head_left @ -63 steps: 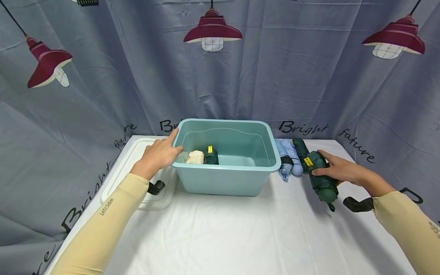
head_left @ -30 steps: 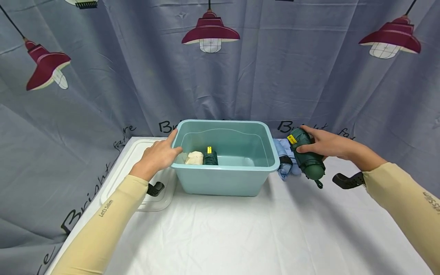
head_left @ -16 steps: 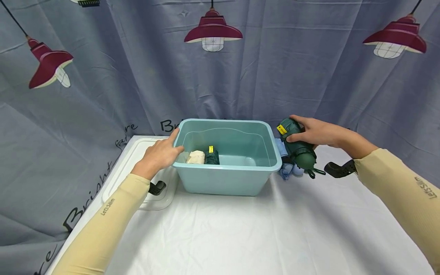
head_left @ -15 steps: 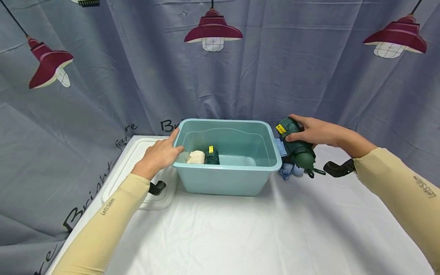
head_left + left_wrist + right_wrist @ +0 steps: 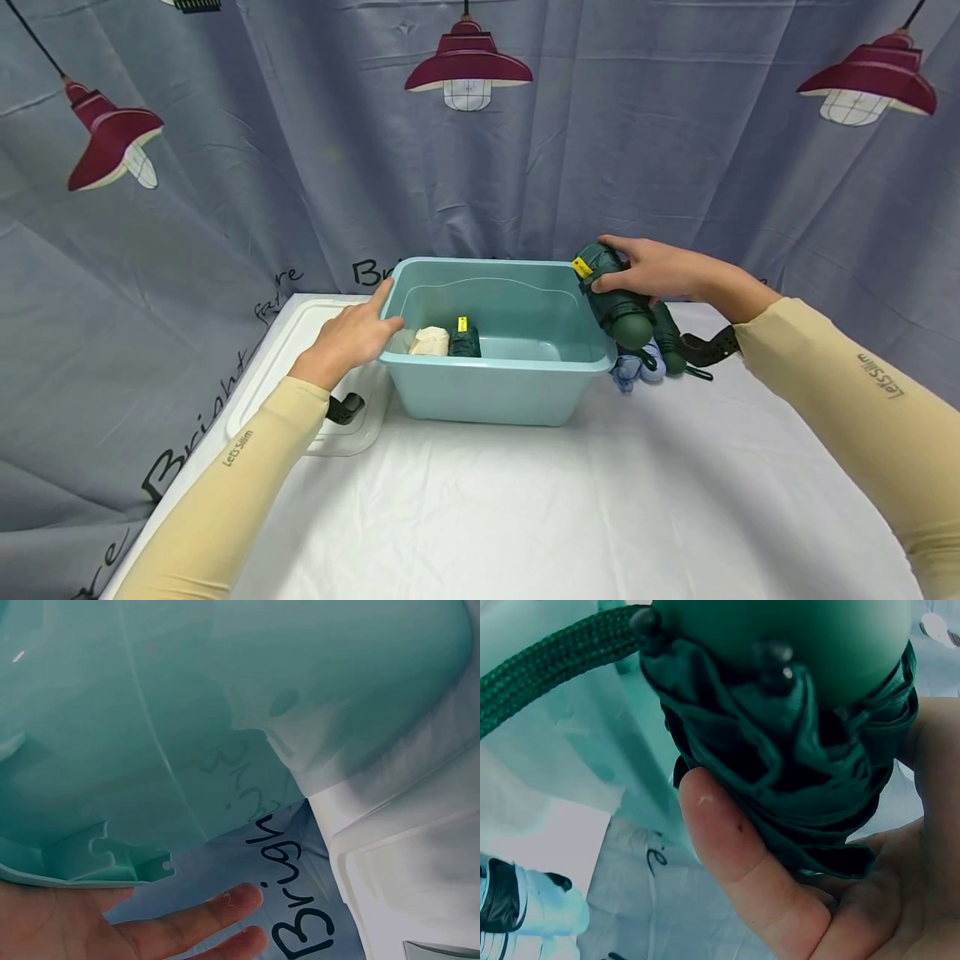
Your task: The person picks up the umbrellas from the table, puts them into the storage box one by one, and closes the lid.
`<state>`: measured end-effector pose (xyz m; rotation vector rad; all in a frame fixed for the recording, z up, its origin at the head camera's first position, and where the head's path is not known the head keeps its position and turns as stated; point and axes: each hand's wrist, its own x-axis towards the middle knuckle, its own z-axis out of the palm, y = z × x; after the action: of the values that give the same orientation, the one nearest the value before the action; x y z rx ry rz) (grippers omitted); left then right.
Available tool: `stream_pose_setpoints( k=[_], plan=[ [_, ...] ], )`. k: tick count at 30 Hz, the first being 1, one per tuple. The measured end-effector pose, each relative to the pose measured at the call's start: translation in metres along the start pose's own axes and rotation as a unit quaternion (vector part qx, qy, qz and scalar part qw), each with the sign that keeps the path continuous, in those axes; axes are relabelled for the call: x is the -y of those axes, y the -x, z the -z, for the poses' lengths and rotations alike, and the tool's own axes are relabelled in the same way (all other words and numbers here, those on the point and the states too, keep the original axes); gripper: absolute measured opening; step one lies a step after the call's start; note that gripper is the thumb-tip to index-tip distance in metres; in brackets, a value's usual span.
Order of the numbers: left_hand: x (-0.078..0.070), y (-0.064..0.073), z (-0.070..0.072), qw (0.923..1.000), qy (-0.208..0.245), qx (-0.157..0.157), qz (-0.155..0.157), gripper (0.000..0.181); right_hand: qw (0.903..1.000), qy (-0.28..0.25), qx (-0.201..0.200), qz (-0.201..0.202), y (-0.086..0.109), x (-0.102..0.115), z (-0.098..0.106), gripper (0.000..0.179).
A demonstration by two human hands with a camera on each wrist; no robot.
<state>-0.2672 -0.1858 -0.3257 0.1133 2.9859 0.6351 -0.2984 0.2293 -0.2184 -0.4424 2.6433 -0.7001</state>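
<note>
A curtained-off booth; what kind of building holds it cannot be told; a grey-blue curtain (image 5: 337, 167) closes the back and both sides, printed with red lamps (image 5: 468, 68) and black lettering (image 5: 366, 273); inside stands a white-covered table (image 5: 525, 517).

The left sleeve (image 5: 225, 492) and right sleeve (image 5: 840, 408) apparently read "Let's Slim"; the curtain (image 5: 600, 142) reads "Bright".

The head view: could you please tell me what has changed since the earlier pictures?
The right hand has carried the green umbrella, gripped throughout, leftward and up past the blue umbrellas to the right rim of the box. The left hand stays at the left rim, and the cream bundle and dark green bundle inside lie as before.
</note>
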Motion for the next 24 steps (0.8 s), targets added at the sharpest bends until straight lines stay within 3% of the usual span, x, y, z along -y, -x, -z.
stream_pose_setpoints(
  k=[13, 24],
  plan=[
    [-0.001, 0.001, 0.0, 1.0, 0.001, 0.004, 0.006, 0.078, 0.9998, 0.006, 0.018, -0.002, -0.025, 0.023, -0.008, 0.091],
    [-0.001, 0.0, -0.001, 1.0, 0.003, 0.0, 0.004, 0.078, 0.9984, 0.005, 0.055, -0.007, -0.047, 0.033, -0.017, 0.091]
  ],
)
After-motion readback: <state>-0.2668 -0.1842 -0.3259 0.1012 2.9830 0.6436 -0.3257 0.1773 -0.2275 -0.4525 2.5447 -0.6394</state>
